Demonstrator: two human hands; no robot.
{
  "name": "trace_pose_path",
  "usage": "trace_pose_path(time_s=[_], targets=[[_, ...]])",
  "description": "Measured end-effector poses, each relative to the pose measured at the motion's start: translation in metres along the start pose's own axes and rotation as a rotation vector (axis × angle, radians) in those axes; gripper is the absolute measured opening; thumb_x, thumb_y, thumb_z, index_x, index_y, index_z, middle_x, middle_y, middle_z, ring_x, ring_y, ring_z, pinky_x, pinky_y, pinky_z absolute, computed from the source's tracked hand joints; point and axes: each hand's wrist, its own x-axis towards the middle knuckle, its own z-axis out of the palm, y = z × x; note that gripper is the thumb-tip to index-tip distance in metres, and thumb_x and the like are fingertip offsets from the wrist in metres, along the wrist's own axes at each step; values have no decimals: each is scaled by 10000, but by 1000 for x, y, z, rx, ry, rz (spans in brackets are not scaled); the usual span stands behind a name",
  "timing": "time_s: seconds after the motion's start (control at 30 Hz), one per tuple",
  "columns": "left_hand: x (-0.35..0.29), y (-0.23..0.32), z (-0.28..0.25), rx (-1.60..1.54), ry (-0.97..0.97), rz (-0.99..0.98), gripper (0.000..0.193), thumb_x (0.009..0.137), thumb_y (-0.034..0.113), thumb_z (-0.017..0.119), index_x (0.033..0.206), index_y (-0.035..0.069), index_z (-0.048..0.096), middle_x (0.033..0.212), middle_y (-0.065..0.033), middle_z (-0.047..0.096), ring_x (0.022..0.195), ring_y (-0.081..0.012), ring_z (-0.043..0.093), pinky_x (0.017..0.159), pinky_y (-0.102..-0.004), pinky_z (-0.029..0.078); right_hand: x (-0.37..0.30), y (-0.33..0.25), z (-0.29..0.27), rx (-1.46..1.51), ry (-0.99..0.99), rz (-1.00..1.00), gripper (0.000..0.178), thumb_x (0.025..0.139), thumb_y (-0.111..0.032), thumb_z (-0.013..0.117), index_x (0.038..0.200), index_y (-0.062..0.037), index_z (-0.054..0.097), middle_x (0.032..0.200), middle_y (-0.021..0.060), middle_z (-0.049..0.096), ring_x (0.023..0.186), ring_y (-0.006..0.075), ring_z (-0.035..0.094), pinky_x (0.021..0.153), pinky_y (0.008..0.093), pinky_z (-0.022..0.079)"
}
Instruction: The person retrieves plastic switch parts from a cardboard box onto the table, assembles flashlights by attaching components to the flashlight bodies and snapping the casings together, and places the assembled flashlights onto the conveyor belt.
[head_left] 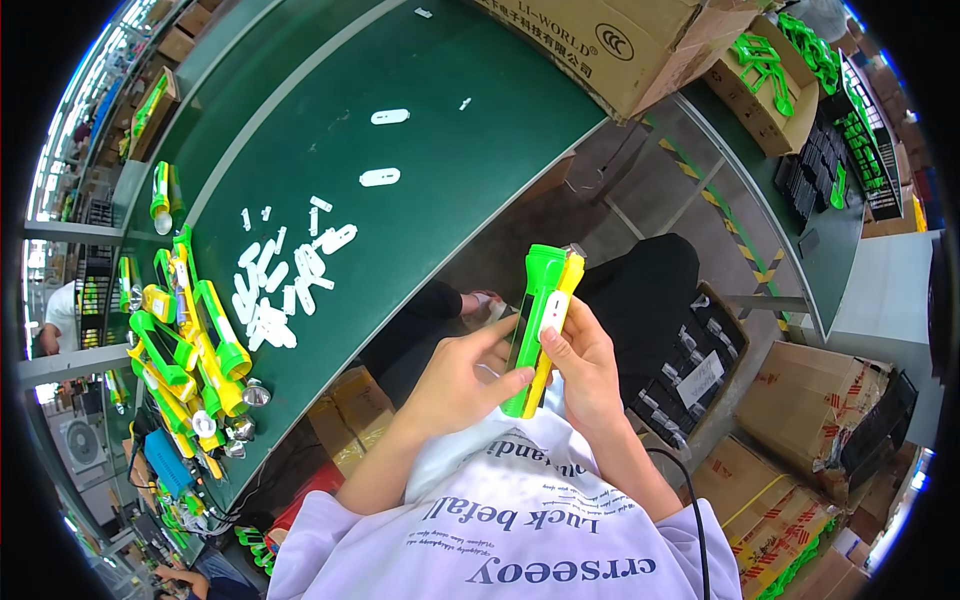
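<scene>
Between my two hands, over my lap, I hold a green and yellow flashlight (540,325), its wide head pointing away from me. My left hand (455,380) is closed round the lower part of the body, thumb on the green side. My right hand (585,365) grips the yellow side, with its thumb against a white switch plate (553,314) set on the flashlight. The fingers behind the body are partly hidden. On the green table to the left lies a loose heap of small white plastic plates (270,285).
A pile of green and yellow flashlights (190,350) lies along the table's left side. Two white plates (380,177) lie farther up the table. A large cardboard box (630,45) stands at the far edge. Cartons (815,400) are stacked to my right. A black cable (700,530) runs over my right side.
</scene>
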Motion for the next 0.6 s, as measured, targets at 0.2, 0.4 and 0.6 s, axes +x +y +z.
trace_pose_path(time_s=[0.2, 0.4, 0.6], targets=[[-4, 0, -5, -26, -48, -7, 626, 797, 98, 715, 1346, -91, 483, 938, -153, 723, 851, -187, 712, 784, -293, 542, -2, -2, -2, -3, 0, 42, 530, 920, -35, 610, 1406, 13, 403, 1278, 96, 557, 1182, 175, 538, 1003, 328, 453], [-6, -1, -6, -113, -63, 6, 633, 804, 62, 696, 1380, -62, 464, 933, -132, 716, 864, -178, 698, 795, -291, 532, -4, -9, -6, -37, -178, -26, 851, 667, 128, 567, 1468, -9, 315, 1337, 120, 505, 1258, 248, 487, 1063, 409, 425], [-8, 1, -4, -83, -50, -12, 629, 813, 81, 688, 1389, -38, 467, 938, -108, 713, 848, -169, 691, 783, -287, 530, -5, -7, -4, -58, -192, -45, 933, 641, 151, 583, 1496, -40, 263, 1363, 131, 493, 1274, 261, 478, 1055, 430, 448]])
